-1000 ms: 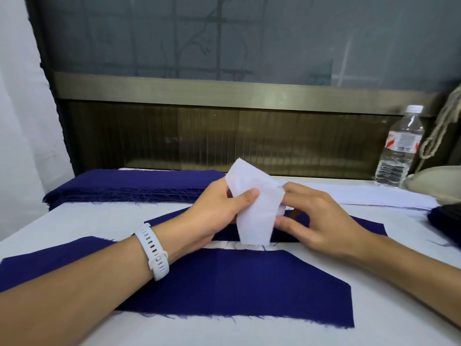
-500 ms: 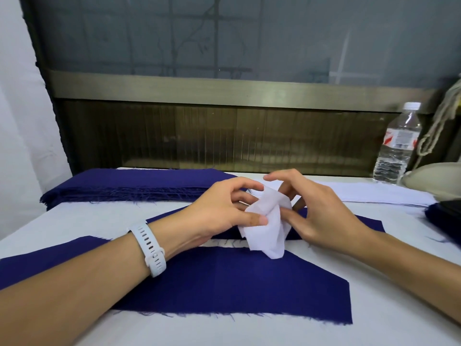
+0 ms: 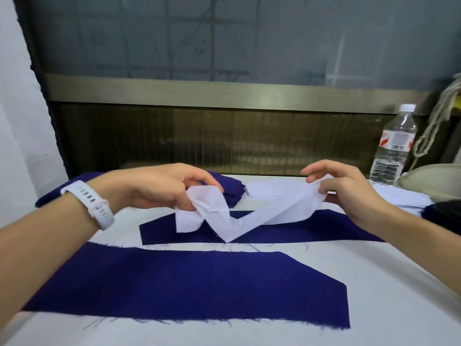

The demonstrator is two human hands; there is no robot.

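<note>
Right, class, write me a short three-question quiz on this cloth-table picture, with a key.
1. True or false: the white strip lies flat on the table.
2. Which wrist bears the wristband? A left, B right.
3. What stands at the table's far right?
Key: 1 false: the left hand and right hand hold it up, twisted. 2 A. 3 a water bottle.

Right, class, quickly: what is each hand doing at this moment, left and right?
Left hand: holding, pinching the crumpled left end of the white strip.
Right hand: holding, pinching the same strip's right end.
</note>
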